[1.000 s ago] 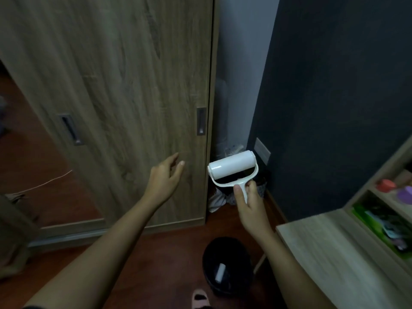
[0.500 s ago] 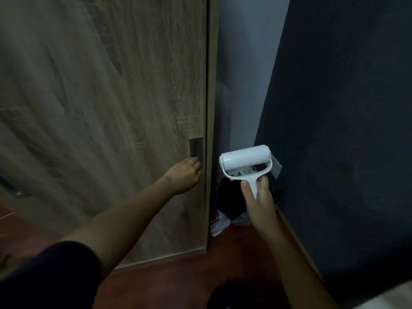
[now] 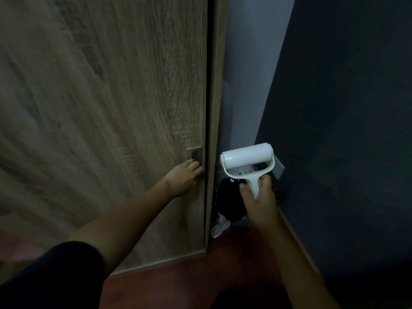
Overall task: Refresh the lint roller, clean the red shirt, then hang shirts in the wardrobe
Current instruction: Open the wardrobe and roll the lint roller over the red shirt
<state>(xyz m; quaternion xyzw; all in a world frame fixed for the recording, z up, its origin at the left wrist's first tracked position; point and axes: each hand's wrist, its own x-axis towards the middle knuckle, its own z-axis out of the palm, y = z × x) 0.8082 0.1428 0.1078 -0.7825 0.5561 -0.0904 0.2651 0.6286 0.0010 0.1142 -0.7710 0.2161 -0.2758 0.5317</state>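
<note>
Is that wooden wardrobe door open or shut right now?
Shut, it seems: the door meets the frame with only a thin dark seam. The left hand is at its handle.

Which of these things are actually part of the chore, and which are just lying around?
Part of the job:
lint roller, held in the right hand
wardrobe door, left hand at its recessed handle

Just lying about:
pile of dark and white items in the corner

Left hand [image 3: 182,178] on wardrobe door handle [image 3: 195,155]
</note>
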